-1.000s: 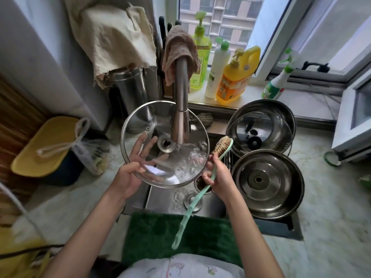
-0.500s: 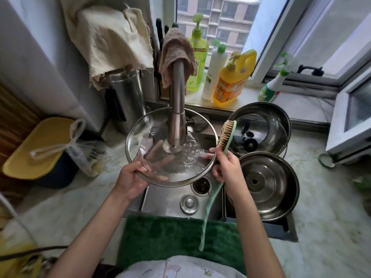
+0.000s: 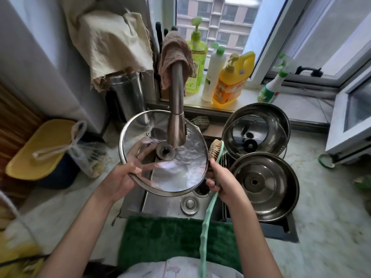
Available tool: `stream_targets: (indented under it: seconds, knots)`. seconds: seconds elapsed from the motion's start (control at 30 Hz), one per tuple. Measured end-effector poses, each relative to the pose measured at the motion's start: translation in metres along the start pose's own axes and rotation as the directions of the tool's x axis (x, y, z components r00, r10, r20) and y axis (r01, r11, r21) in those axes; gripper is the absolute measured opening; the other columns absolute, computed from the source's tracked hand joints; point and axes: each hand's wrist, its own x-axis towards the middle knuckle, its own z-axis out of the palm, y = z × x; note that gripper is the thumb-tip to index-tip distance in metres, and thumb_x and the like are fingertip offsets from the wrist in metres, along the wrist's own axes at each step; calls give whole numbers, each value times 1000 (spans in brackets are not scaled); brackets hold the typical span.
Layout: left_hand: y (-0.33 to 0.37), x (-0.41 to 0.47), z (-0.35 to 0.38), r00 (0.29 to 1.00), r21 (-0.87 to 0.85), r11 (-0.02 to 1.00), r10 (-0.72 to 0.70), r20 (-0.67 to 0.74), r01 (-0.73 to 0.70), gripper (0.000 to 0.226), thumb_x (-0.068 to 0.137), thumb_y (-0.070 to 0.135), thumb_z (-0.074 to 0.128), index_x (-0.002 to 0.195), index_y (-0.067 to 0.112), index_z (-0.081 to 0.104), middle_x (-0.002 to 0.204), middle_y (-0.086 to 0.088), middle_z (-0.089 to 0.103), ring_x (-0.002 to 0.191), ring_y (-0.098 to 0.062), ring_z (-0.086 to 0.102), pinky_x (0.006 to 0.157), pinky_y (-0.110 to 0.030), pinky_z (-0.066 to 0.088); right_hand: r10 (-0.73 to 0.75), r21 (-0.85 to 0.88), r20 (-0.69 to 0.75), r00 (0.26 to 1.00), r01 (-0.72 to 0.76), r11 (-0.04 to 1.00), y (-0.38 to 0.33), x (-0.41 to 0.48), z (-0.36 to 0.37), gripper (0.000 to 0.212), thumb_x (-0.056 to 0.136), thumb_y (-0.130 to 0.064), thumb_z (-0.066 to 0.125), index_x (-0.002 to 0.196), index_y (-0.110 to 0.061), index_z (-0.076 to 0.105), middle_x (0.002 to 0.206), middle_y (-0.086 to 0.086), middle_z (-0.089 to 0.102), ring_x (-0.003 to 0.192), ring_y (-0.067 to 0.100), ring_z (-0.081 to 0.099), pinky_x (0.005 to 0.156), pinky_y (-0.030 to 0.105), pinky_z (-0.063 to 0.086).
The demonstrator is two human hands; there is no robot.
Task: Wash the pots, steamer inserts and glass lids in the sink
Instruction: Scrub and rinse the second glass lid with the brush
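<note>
Glass lid (image 3: 176, 169) tilted over sink (image 3: 170, 205), two steel pots (image 3: 265, 185) stacked right, second lid (image 3: 255, 135) inside

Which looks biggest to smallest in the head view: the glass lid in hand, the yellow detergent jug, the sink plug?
1. Glass lid, though it's held up nearer the camera, which flatters it.
2. Yellow jug.
3. Sink plug, clearly smallest.

Daylight from the window (image 3: 220, 27) lights the scene brightly; wide-angle bending and blur mark the edges.
</note>
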Motion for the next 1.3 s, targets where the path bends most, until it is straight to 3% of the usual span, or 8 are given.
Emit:
stream_targets:
  seconds: [0.2, 0.33, 0.5, 0.67, 0.8, 1.0, 1.13, 1.3]
  knots:
    - [3, 5, 2, 998, 73, 997, 37, -45, -33, 98, 55, 4, 55, 147, 24, 28, 149, -1, 38, 125, -43, 48, 84, -70, 40, -89, -15, -9, 996, 88, 996, 5, 0, 1, 33, 99, -30, 47, 107, 0, 56, 67, 2, 53, 39, 2, 34, 33, 13, 23]
    - [-11, 17, -4, 999, -147, 989, -18, 31, 22, 98, 58, 4, 63, 146, 24, 26, 155, -5, 26, 132, -50, 34, 69, -57, 56, -284, -192, -109, 953, 260, 946, -3, -12, -1, 5, 91, -15, 60, 86, -13, 58, 58, -7, 56, 42, 4, 35, 40, 15, 28]
    - [-28, 28, 1, 984, -455, 882, -45, 174, 120, 67, 75, -6, 39, 139, 11, 28, 152, -17, 29, 136, -49, 26, 87, -60, 48, -430, -428, -289, 855, 286, 857, -20, -26, -2, 3, 78, -14, 63, 80, -16, 64, 77, 6, 72, 54, 11, 49, 54, 28, 39]
    - [-36, 24, 8, 984, -347, 922, -174, 26, 172, 71, 58, 4, 74, 122, 11, 45, 136, -14, 52, 126, -46, 45, 84, -45, 53, -397, -614, -291, 870, 148, 775, -28, -33, -19, 19, 82, -21, 61, 66, -10, 60, 45, -5, 46, 43, 12, 40, 43, 22, 30]
    - [-36, 12, 13, 966, -226, 957, -215, -141, 180, 60, 55, 3, 62, 114, 4, 53, 104, -17, 70, 95, -34, 68, 67, -40, 58, -243, -565, -243, 939, 67, 823, -8, -21, -25, 21, 85, -14, 57, 65, -11, 50, 48, -2, 37, 40, 12, 34, 41, 23, 26]
    - [-40, 15, -9, 994, -219, 973, -91, -69, 74, 85, 59, -7, 46, 139, 21, 41, 150, -6, 37, 134, -47, 30, 70, -45, 59, -263, -450, -227, 938, 139, 882, 11, -16, -14, 13, 84, -7, 62, 77, -14, 53, 58, -3, 52, 45, 9, 44, 42, 23, 33]
    - [-48, 27, -7, 997, -302, 951, -79, -16, 71, 84, 64, -10, 51, 143, 16, 36, 149, -7, 39, 128, -44, 43, 68, -55, 57, -408, -502, -265, 874, 236, 832, -1, -23, -11, 8, 88, -15, 59, 91, -18, 54, 75, 2, 56, 57, 14, 48, 52, 28, 39]
    - [-55, 44, 16, 973, -292, 947, -183, -143, 135, 102, 38, -1, 72, 136, 6, 45, 137, -13, 53, 119, -44, 53, 64, -49, 59, -473, -618, -324, 819, 196, 762, -25, -39, -14, 13, 83, -20, 66, 93, -16, 58, 78, -2, 61, 62, 8, 54, 49, 22, 36]
